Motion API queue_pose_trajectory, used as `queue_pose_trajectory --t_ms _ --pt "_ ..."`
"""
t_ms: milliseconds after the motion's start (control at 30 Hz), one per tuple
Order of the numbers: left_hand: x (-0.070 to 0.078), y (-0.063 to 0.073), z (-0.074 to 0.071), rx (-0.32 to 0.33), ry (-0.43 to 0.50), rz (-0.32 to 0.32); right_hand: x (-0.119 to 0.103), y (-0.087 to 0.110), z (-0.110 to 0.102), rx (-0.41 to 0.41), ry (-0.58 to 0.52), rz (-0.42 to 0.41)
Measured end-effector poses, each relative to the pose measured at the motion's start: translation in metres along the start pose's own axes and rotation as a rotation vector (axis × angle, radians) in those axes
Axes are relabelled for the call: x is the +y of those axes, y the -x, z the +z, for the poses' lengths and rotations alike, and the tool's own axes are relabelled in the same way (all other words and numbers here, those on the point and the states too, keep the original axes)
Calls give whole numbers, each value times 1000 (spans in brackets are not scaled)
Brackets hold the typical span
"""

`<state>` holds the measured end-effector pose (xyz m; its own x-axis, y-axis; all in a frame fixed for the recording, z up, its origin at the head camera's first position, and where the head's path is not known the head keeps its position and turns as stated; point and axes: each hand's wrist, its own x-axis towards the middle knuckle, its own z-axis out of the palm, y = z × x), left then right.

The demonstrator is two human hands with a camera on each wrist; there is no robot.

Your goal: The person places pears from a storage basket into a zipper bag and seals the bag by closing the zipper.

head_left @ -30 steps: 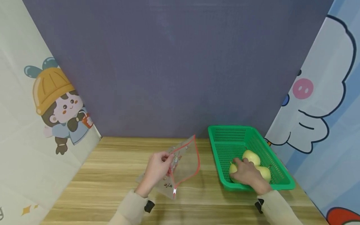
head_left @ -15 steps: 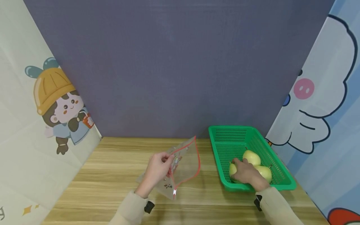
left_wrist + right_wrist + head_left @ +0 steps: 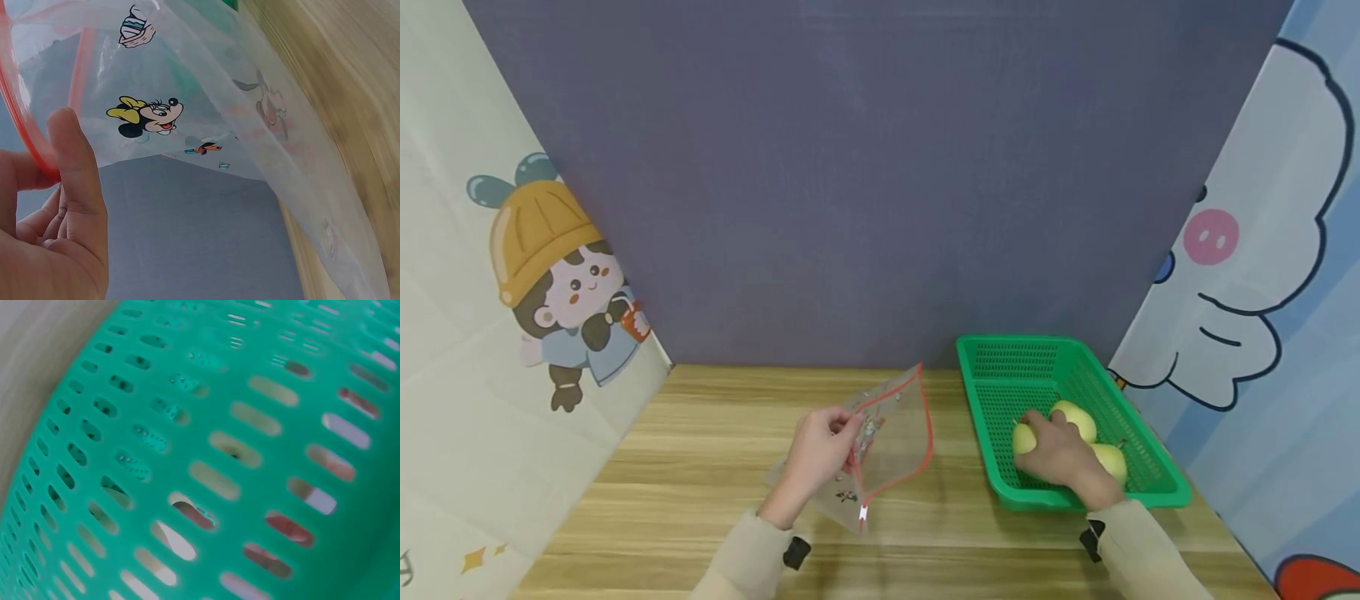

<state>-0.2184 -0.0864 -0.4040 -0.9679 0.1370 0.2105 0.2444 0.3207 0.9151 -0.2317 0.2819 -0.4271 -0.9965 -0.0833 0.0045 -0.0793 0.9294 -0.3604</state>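
Observation:
In the head view my left hand [image 3: 820, 446] pinches the red-trimmed edge of a clear zip bag [image 3: 897, 446] with cartoon prints. The bag's mouth gapes toward the right, and its white slider [image 3: 863, 512] hangs at the lower corner. Up close in the left wrist view, the thumb [image 3: 72, 156] presses the red strip against the fingers. My right hand [image 3: 1060, 454] reaches into a green plastic basket [image 3: 1011, 498], fingers curled round a yellow-green pear [image 3: 1024, 438]. Two more pears lie there, one behind [image 3: 1078, 419] and one to the right [image 3: 1110, 463], partly covered by the hand.
The basket's slotted wall [image 3: 187, 450] fills the right wrist view, with parts of the hand and fruit showing through. Under everything is a wood-grain table [image 3: 700, 475]. A grey-purple panel [image 3: 850, 183] stands behind, with printed cartoon sheets at both sides.
My right hand has shifted slightly up and the pear under its fingers has moved a little; the other pears have nudged slightly. The left hand and bag are almost unmoved.

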Motion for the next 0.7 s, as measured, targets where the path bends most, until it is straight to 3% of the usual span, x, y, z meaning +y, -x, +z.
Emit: queue_pose_trajectory --t_ms 333,700 --pt "0 0 0 -9 0 5 -3 2 -8 104 -105 -14" --pt "-1 1 0 -5 -2 2 -7 2 -9 143 -172 -30"
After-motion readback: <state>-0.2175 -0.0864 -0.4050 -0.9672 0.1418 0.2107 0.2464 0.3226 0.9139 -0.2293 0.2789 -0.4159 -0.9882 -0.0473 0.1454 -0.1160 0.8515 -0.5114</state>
